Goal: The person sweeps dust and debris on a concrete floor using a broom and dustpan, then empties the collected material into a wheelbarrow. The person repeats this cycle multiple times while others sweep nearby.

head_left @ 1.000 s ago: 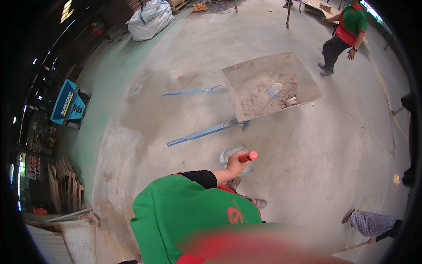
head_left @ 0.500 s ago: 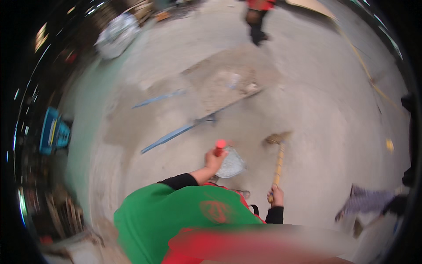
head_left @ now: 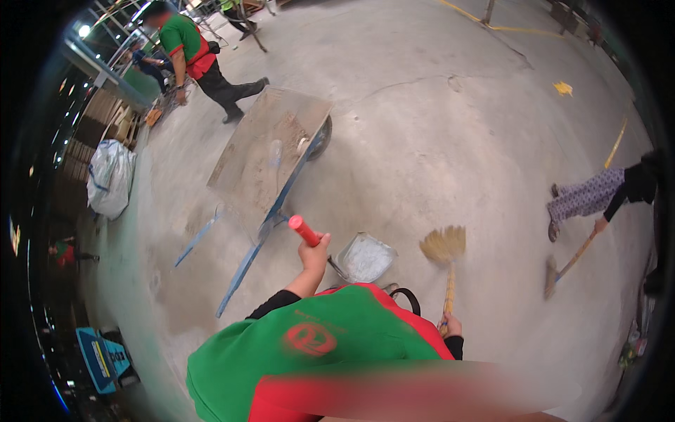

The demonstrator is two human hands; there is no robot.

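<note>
Ideally, low strokes toward the dustpan point(head_left: 368, 257), its lip level, should serve best; it sits between broom point(head_left: 449, 281) and wheelbarrow point(head_left: 304, 107), the left hand point(head_left: 314, 254) gripping a red handle point(head_left: 304, 231), the right hand's point(head_left: 452, 325) fingers round the broom.

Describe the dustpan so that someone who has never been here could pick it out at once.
Start at the big blue-handled wheelbarrow, upper left of centre. Move down and right across the concrete floor to the dustpan, left of a straw broom. It is the broad, shallow grey pan, whereas the broom is tan with a fan-shaped head.
</note>
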